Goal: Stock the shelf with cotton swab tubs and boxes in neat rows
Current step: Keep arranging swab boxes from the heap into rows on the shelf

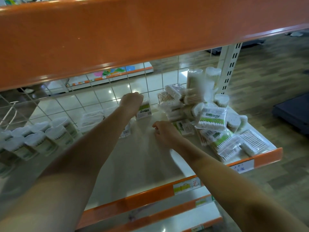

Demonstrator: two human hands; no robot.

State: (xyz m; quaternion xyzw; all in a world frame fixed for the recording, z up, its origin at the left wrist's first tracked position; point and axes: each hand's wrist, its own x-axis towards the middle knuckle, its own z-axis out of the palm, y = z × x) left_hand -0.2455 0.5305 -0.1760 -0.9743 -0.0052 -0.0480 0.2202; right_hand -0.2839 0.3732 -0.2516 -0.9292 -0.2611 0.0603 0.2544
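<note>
Cotton swab box (144, 110) stands upright at the far middle of the shelf (133, 164), the left hand (131, 101) curled over its top; the right hand (164, 133) hangs loosely curled, holding nothing. A careless reach right could topple the leaning pile (212, 121) off the near edge. Open room lies in the near middle.

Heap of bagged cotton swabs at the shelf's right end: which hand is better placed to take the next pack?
Probably the right hand: it hovers beside the heap, while the left hand grips an upright box.
</note>
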